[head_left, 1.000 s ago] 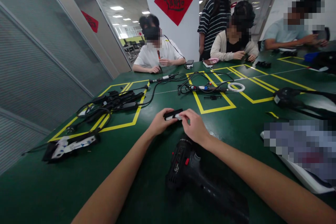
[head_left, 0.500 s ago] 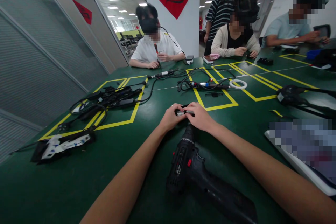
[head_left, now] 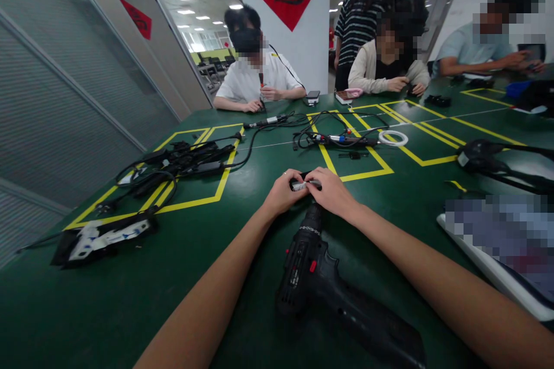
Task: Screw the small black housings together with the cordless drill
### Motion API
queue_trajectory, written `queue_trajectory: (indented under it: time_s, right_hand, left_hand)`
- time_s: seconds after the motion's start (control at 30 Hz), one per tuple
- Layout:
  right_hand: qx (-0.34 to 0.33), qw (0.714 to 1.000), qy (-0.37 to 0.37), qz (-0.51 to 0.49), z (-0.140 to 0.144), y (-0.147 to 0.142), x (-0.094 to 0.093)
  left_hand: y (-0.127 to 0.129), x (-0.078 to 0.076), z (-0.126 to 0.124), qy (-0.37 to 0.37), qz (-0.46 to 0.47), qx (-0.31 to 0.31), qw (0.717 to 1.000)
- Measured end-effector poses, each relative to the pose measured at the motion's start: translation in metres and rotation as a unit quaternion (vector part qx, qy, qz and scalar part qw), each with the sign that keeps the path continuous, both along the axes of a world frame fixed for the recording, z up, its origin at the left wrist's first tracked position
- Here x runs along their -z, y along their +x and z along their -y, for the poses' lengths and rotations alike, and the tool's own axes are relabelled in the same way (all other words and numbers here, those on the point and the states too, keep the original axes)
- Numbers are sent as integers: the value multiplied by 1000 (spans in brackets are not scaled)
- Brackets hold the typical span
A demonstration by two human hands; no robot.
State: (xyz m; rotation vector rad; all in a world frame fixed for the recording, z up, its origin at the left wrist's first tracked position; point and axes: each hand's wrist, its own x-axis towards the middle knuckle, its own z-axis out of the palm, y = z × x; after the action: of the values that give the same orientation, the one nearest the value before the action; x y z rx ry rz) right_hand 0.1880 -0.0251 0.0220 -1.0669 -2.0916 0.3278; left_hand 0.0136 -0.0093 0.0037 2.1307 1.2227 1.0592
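Observation:
My left hand and my right hand meet over a small black part with a white label, both gripping it just above the green table. Most of the part is hidden by my fingers. A black cordless drill lies on the table under my wrists, its chuck pointing toward my hands.
Black cables and adapters fill a yellow-taped box at the left. A black and white device lies at the near left. More cables and a white ring lie ahead. Several people sit or stand across the table.
My hands have closed together around the small part, covering more of it. The view has shifted slightly, so the drill now shows more fully.

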Motion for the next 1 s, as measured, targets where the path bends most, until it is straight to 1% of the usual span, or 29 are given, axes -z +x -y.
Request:
queue_trajectory:
  time_s: [0.37,0.5,0.7,1.0]
  right_hand:
    - [22,999,2,-32,-3,0,9]
    - [24,999,2,-42,0,0,10]
    - [27,998,-6,-59,-1,0,11]
    - [12,998,-18,-66,-5,1,10]
  left_hand:
    - [1,-2,3,0,-22,-14,1000]
    - [2,-5,4,12,-28,-6,1000]
    - [2,-5,4,21,-30,1,999]
    - [2,-5,3,12,-22,4,1000]
